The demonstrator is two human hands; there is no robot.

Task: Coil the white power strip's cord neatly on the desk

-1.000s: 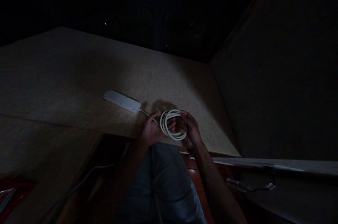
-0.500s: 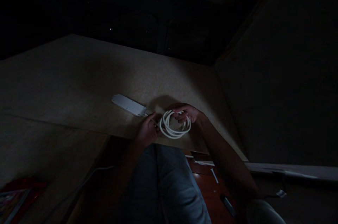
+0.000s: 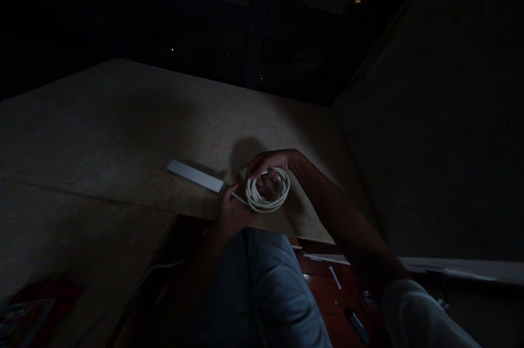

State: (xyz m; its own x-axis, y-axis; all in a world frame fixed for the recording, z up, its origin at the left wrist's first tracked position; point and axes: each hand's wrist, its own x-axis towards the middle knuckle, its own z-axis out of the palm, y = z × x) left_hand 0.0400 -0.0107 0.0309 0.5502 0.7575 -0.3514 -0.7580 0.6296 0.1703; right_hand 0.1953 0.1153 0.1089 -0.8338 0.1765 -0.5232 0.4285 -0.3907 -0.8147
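A white cord (image 3: 268, 207) is wound into a round coil of several loops above the front edge of the table. My right hand (image 3: 270, 165) curls over the top of the coil, its fingers closed on the loops. Below and to the left, my left hand (image 3: 234, 210) grips the stretch of cord that runs to a long white power strip (image 3: 196, 175). The strip is tilted up off the tabletop at the left, one narrow face towards me. Some fingers of my left hand are hidden behind the coil.
The pale table (image 3: 155, 135) reaches back to a dark window, with a wall (image 3: 442, 146) on the right. A thin white cable (image 3: 155, 267) hangs at the lower left near a red item (image 3: 53, 296). A dark oblong object (image 3: 357, 326) lies on the reddish floor.
My right hand has moved left over the top of the coil, and the coil has shifted slightly left. The power strip has turned from its broad face to a narrow side.
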